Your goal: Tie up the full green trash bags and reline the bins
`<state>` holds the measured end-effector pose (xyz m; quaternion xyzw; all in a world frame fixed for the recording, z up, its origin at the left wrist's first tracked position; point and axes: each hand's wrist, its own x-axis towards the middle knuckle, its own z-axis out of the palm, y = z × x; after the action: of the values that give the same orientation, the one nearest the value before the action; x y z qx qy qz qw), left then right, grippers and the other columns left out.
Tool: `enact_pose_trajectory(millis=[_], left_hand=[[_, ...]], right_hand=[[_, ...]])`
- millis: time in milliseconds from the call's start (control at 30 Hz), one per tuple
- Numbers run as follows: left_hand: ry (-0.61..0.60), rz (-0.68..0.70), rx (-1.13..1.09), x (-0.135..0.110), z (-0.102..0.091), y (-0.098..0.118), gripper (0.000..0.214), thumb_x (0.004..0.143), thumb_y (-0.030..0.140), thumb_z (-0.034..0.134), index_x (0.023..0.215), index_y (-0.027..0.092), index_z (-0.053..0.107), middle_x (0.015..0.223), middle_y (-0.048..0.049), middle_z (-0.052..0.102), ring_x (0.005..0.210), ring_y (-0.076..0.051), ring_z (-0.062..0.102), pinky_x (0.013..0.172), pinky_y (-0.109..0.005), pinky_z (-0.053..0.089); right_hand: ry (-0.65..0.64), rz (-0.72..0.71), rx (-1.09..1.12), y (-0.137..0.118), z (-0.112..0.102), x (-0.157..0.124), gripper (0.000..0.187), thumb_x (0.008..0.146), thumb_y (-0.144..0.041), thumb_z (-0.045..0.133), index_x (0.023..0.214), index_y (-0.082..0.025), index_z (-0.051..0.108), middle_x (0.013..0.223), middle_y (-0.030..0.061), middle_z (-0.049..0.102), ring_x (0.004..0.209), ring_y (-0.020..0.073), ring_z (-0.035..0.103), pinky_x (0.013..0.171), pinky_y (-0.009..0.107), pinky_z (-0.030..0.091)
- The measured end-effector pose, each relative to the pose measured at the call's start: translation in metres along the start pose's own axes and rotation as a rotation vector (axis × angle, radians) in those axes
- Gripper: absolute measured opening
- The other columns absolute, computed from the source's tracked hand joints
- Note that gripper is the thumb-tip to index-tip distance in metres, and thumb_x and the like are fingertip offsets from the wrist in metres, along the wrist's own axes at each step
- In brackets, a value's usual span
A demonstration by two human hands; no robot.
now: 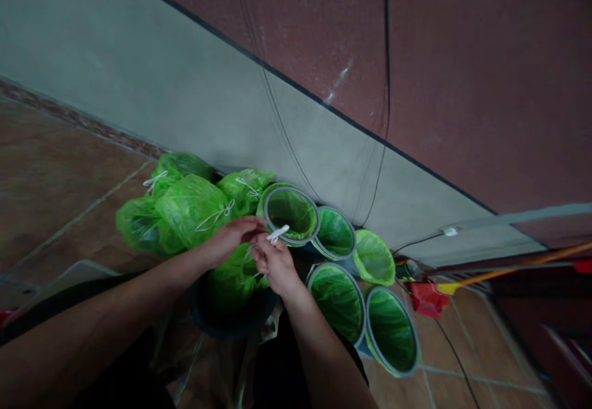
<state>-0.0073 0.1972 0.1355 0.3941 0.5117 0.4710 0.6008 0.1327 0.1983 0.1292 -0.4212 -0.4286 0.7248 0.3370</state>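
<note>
A green plastic garbage bag (234, 280) stands gathered at its top inside a dark bin (217, 322) in front of me. White drawstring (279, 234) sticks out in a loop above my right hand (276, 262), whose fingers are pinched on it. My left hand (235, 236) is curled at the same string, its fingertips close against the right hand and partly hidden. Just behind my left hand sit several full green bags (192, 211), their white drawstrings tied in bows.
Bins lined with green bags, such as the grey-rimmed bin (335, 301), stand in two rows to the right. A red dustpan (429, 299) and a yellow-orange pole (522, 268) lie beyond them. The wall (185, 88) runs behind, with cables hanging down.
</note>
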Motion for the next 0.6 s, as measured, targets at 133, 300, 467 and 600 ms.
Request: enact_pose_trajectory(millis=[133,300,467,600], left_hand=[[-0.221,0.076,0.285,-0.012,0.002,-0.027,0.035,0.087,0.045,0.043,0.087,0.02,0.066,0.084,-0.0041,0.072,0.076,-0.018,0.065,0.078,-0.032,0.052],[-0.163,0.052,0.55,-0.018,0.005,-0.046,0.033,0.088,0.042,0.04,0.074,0.021,0.062,0.062,-0.0003,0.06,0.061,-0.015,0.055,0.063,-0.028,0.045],[-0.001,-0.094,0.397,-0.007,0.015,-0.056,0.031,0.083,0.04,0.042,0.078,0.017,0.062,0.057,0.0016,0.052,0.052,-0.013,0.045,0.052,-0.026,0.035],[-0.312,0.064,0.503,-0.007,0.023,-0.053,0.026,0.079,0.036,0.045,0.06,0.02,0.051,0.053,0.0033,0.046,0.054,-0.012,0.043,0.057,-0.026,0.036]], right_hand=[[0.092,-0.014,0.238,-0.013,-0.01,0.002,0.033,0.074,-0.047,0.074,0.084,-0.019,0.06,0.052,-0.0096,0.042,0.04,0.003,0.02,0.038,0.018,0.011],[0.182,-0.074,0.345,-0.031,-0.024,0.004,0.025,0.078,-0.037,0.073,0.092,-0.021,0.06,0.054,-0.0112,0.035,0.042,0.0033,0.015,0.038,0.017,0.011],[0.118,-0.12,0.395,-0.037,-0.019,-0.001,0.024,0.08,-0.036,0.07,0.098,-0.022,0.062,0.057,-0.0107,0.038,0.042,0.0032,0.013,0.039,0.017,0.011],[-0.03,-0.092,0.397,-0.036,-0.007,-0.003,0.019,0.083,-0.035,0.068,0.093,-0.019,0.064,0.057,-0.0102,0.036,0.042,0.0028,0.013,0.039,0.018,0.011]])
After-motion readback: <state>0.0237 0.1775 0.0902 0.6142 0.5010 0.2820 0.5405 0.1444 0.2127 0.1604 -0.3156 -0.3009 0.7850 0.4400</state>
